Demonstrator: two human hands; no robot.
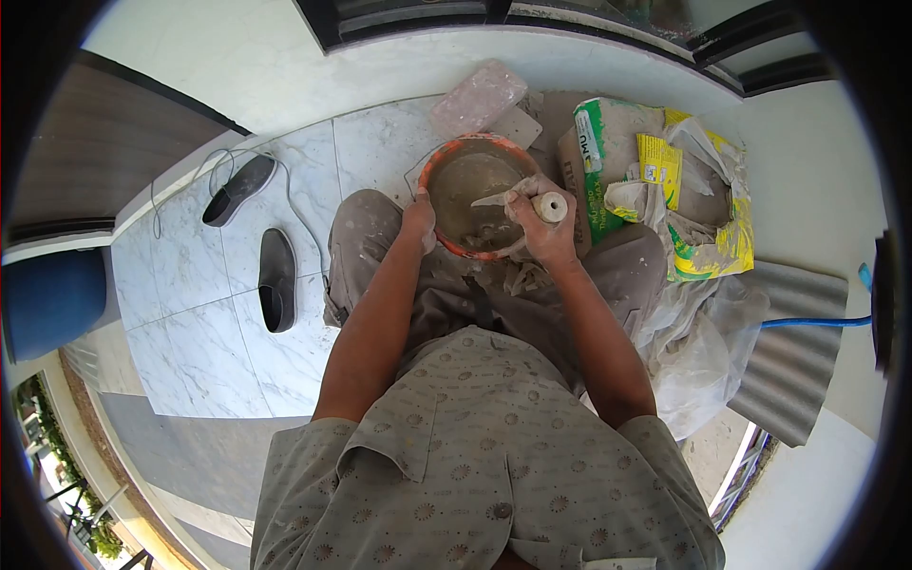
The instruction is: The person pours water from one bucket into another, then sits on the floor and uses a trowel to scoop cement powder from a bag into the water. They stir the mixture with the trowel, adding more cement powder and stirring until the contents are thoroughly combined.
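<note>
Between my knees stands an orange bucket [439,157] with a mortar-smeared rim. Wet grey-brown mortar [472,176] fills part of it. My left hand [418,220] is closed on the bucket's left rim. On the other side, my right hand [551,233] wraps round the handle of a trowel [550,206], whose round butt end points up at me. The trowel's pale, mortar-coated blade [491,200] reaches left over the mortar; how deep its tip goes is hard to see.
A torn cement bag [622,142] stands right of the bucket, with crumpled plastic sheeting [708,332] and a corrugated sheet [793,351] nearby. Behind the bucket lies a dusty block [483,95]. Two dark shoes [276,280] and a cable [297,204] lie on marble-look tiles [180,328].
</note>
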